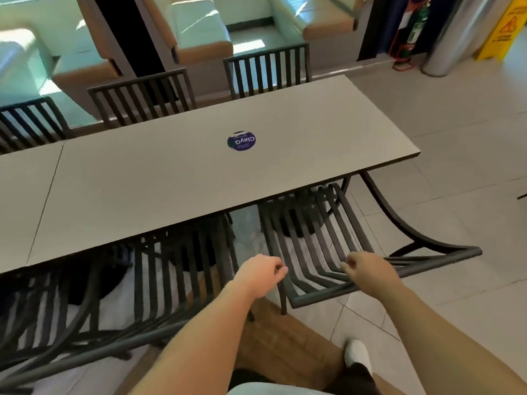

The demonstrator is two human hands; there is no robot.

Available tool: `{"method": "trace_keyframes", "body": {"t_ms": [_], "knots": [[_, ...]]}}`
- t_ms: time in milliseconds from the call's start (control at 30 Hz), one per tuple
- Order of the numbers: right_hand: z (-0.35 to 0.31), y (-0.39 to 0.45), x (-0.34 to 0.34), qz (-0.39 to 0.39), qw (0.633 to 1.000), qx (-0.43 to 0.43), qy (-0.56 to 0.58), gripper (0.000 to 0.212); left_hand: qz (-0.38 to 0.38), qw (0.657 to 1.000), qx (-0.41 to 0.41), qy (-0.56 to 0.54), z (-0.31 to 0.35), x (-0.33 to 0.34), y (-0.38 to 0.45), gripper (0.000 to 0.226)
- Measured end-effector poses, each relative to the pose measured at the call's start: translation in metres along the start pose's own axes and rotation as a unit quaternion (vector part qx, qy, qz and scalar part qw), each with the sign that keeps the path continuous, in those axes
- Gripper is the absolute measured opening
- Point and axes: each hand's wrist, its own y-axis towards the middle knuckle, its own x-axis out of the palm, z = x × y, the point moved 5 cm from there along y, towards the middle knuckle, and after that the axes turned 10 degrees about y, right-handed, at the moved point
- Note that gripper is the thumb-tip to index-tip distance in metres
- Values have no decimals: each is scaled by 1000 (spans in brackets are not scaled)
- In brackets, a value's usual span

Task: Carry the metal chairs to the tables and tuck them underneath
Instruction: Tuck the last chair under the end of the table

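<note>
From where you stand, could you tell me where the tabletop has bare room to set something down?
Nearly all of the table is bare: the long stretch between the seam on the left and the round blue sticker, and the corner to the sticker's right. Below its near edge it is crowded: slatted chairs sit side by side, both hands at the rightmost chair.

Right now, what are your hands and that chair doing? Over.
Left hand loosely curled, empty. Right hand over chair backrest, grip unclear. Chair tucked under table. Nothing blocking.

Tiled floor (456,172) right of table (199,172) lies open.
</note>
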Motion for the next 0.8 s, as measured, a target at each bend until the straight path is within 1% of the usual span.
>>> {"method": "trace_keyframes", "body": {"t_ms": [67, 167, 233, 333, 533, 633, 733, 800], "knots": [[27, 10, -18, -21, 999, -27, -11, 27, 9, 999, -38, -37, 33, 4, 11, 39], [68, 16, -45, -57, 996, -44, -47, 25, 11, 995, -65, -72, 88, 9, 22, 37], [93, 20, -62, -69, 994, -46, -66, 26, 11, 994, -75, -74, 117, 12, 29, 36], [120, 28, -83, -74, 994, -46, -61, 27, 11, 995, -79, -65, 144, 15, 39, 36], [142, 35, -98, -63, 996, -41, -50, 23, -5, 996, -77, -52, 157, 22, 50, 37], [147, 35, -95, -63, 996, -43, -42, 23, -29, 995, -77, -51, 155, 31, 53, 38], [150, 40, -90, -72, 995, -54, -37, 28, -52, 993, -91, -51, 149, 42, 54, 47], [156, 45, -80, -90, 993, -60, -38, 37, -65, 991, -106, -59, 147, 52, 52, 57]]}}
